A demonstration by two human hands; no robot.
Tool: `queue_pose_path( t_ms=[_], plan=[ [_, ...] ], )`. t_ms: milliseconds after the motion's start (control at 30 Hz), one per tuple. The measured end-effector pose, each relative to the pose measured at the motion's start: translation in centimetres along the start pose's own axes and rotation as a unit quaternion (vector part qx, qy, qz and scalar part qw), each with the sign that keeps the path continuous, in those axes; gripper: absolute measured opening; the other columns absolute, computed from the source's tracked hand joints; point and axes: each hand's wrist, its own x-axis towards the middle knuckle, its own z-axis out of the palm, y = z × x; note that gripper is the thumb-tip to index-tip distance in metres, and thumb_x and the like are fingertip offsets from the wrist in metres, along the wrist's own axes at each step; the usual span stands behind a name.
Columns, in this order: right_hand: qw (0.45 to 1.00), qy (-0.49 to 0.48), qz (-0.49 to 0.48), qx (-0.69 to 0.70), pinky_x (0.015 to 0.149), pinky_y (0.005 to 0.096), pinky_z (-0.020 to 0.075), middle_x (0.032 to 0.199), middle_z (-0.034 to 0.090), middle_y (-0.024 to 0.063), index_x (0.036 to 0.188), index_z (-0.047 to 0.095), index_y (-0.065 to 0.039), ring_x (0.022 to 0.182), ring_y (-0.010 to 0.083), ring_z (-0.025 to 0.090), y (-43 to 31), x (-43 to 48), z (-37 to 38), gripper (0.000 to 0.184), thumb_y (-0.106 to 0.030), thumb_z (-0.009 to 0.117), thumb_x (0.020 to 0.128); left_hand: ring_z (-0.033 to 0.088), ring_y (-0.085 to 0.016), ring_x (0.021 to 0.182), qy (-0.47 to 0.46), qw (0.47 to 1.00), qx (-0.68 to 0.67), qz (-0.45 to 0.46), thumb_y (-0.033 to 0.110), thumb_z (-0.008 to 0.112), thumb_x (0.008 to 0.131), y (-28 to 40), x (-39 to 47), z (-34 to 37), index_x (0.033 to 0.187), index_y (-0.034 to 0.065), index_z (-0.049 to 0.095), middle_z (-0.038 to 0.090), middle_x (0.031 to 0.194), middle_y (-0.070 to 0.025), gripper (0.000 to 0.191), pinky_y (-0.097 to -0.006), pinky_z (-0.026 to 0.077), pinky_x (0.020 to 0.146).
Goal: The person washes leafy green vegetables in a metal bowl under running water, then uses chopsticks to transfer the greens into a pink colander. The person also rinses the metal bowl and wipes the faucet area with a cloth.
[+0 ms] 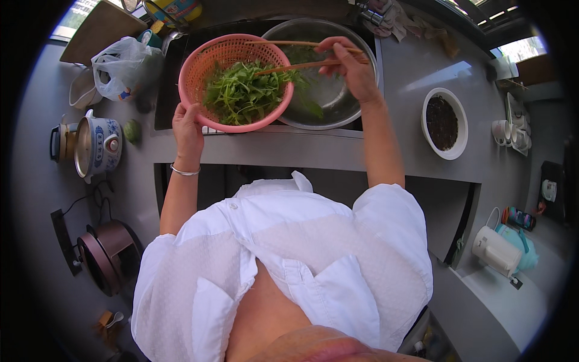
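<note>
My left hand (187,129) grips the near left rim of a pink plastic colander (192,90), which holds a heap of leafy greens (246,92). In my right hand (350,68) is a pair of long wooden chopsticks (296,67), held apart; one tip reaches the greens, the other lies over the colander's far side. A large steel basin (357,102) sits to the right, with its left edge behind the colander. Some greens hang past the colander's right rim over the basin, and more green shows inside it.
A white bowl (462,129) with dark contents stands on the right counter. At the left are a white plastic bag (120,68), a blue-patterned electric pot (106,145) and a round green vegetable (132,131). A faucet (174,34) rises behind the colander.
</note>
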Motion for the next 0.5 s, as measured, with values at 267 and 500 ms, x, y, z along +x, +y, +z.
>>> queue_pose_path(
  t_ms=[267,500],
  plan=[
    [0.978,0.081,0.153,-0.12,0.05,0.0199,0.0417,0.092,0.055,0.0023,0.101,0.053,-0.009,0.061,0.0081,0.054,2.6,-4.6,-6.9,0.021,-0.022,0.039,0.092,0.057,-0.013,0.078,0.048,0.997,-0.063,0.016,0.001,0.055,0.079,1.5,-0.2,-3.1,0.084,0.0044,0.052,0.059,0.086,-0.0049,0.006,-0.0263,0.047,0.073],
    [0.973,0.186,0.044,-0.126,0.049,0.0208,0.0425,0.094,0.045,0.0019,0.102,0.052,-0.009,0.061,0.0095,0.052,13.1,-2.6,-3.0,0.017,-0.015,0.042,0.091,0.056,-0.016,0.081,0.074,0.995,-0.045,0.047,0.003,0.053,0.081,4.2,-1.5,-5.5,0.091,0.0022,0.052,0.057,0.091,-0.0071,0.01,-0.0298,0.046,0.077]
  ],
)
